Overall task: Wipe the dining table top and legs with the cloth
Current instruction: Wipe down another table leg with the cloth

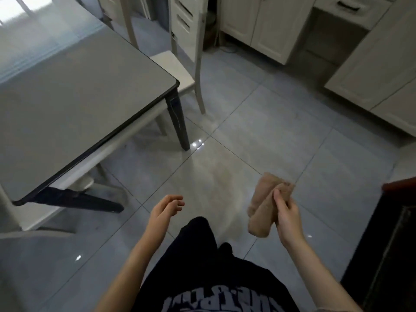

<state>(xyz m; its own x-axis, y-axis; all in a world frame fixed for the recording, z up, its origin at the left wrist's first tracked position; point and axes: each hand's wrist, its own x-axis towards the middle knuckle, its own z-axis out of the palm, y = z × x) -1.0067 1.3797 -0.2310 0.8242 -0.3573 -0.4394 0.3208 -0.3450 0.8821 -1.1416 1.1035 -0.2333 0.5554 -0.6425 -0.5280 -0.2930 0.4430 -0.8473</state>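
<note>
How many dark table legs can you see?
2. One table leg stands under the corner beside the chair; the other table leg shows under the corner at the picture's lower left. More may be hidden beneath the tabletop.

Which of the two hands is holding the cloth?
The right hand: it grips the folded beige cloth, while the left hand is empty, fingers loosely curled.

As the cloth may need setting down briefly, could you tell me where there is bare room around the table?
The glossy grey table top is bare up to its dark rim. The pale tiled floor between the dark table leg and the white cabinets is open. It is tight where the cream chair stands behind that corner.
</note>
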